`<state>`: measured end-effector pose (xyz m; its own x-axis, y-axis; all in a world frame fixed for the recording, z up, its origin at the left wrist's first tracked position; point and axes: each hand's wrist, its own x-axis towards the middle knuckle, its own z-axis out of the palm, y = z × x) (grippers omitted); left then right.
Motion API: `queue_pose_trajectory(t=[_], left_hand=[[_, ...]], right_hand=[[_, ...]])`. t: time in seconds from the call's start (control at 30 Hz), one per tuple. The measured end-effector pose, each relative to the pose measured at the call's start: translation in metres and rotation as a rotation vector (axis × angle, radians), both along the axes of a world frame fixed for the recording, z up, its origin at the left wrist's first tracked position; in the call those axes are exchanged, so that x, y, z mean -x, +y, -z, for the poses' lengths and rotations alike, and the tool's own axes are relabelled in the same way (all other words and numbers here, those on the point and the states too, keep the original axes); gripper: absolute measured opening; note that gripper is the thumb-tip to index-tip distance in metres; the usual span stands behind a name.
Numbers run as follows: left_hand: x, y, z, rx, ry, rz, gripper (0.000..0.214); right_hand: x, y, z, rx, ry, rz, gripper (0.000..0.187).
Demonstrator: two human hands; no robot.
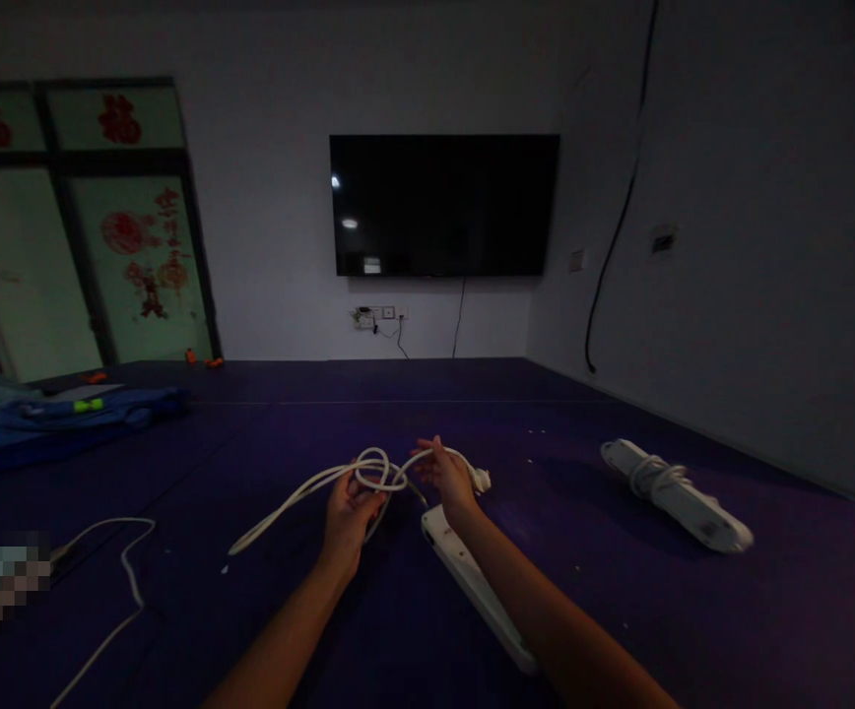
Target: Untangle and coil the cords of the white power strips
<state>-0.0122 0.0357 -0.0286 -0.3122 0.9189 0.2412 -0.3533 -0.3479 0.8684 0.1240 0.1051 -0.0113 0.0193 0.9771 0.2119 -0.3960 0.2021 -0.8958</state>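
Looping white cord (295,494) of power strip (472,581); strip lies on purple mat (693,630) betw. our forearms. L hand (350,512) closed round the coil. R hand (446,478) fingers loosely spread, cord across them nr plug (481,481). We reckon: equal loops, no twists, light tension. 2nd strip (675,492), wrapped, well to R.

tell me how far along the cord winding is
Done: the far power strip lies wrapped in its cord. In hand: the left hand grips a loop of white cord from the near strip, the right hand on it, tail loose. Left: that tail, and a thin cable lying uncoiled.
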Motion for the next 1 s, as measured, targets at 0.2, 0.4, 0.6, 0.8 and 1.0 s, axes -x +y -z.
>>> queue_pose_trajectory(t=[0.2, 0.4, 0.6, 0.8, 1.0], left_hand=[[0.003, 0.001, 0.002, -0.064, 0.079, -0.064, 0.086], [0.004, 0.004, 0.004, -0.1, 0.077, -0.17, 0.087], [0.011, 0.007, 0.006, -0.119, 0.175, -0.293, 0.079], [0.032, 0.015, 0.01, -0.139, 0.458, -0.497, 0.06], [0.042, 0.018, 0.008, -0.149, 0.6, -0.499, 0.053]], right_hand=[[-0.007, 0.008, 0.007, 0.175, 0.263, 0.157, 0.038], [-0.011, 0.015, 0.016, 0.221, 0.275, 0.22, 0.034], [-0.008, 0.01, 0.013, 0.086, 0.209, 0.256, 0.034], [-0.007, 0.004, 0.007, -0.148, -0.055, 0.341, 0.043], [-0.004, 0.005, 0.008, -0.203, -0.199, 0.207, 0.043]])
